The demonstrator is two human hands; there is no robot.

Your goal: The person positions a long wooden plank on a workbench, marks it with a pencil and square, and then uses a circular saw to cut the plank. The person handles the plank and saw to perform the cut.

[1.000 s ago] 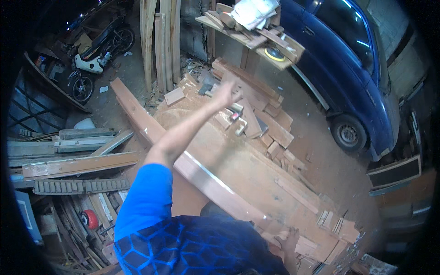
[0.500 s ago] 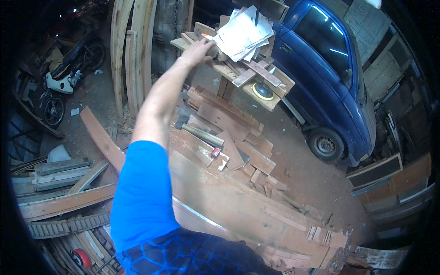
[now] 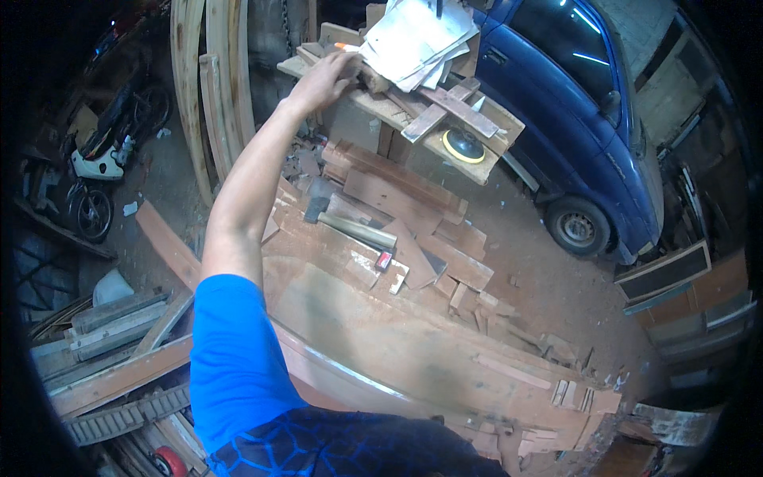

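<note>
While the blue car [image 3: 572, 119] at upper right and the long timber slab [image 3: 413, 350] across the lower centre sit as they did, the view has swung up and the arm has gone with it. A second ago the left hand was down on the pile of offcuts [image 3: 397, 215] mid-frame. Half a second ago it was already reaching the wooden bench [image 3: 445, 119] at top centre. Now it's planted there.

Bench load: stack of white papers [image 3: 413, 36] at the top, crossed battens, and a yellow sanding disc [image 3: 463, 147] on the lower right edge.

Left hand [image 3: 322, 79]: upper centre, palm down on the bench's left end, fingers curled towards a small brown wood block [image 3: 372, 78] just under the papers' edge. It's touching the block or very close to it. Can't tell whether it has actually closed on it, because the fingertips are hidden behind the hand. Right hand is out of frame.

Read: work has moved off the floor pile to the bench. The small red item [image 3: 383, 261] on the offcuts lies untouched, well clear of the hand.
</note>
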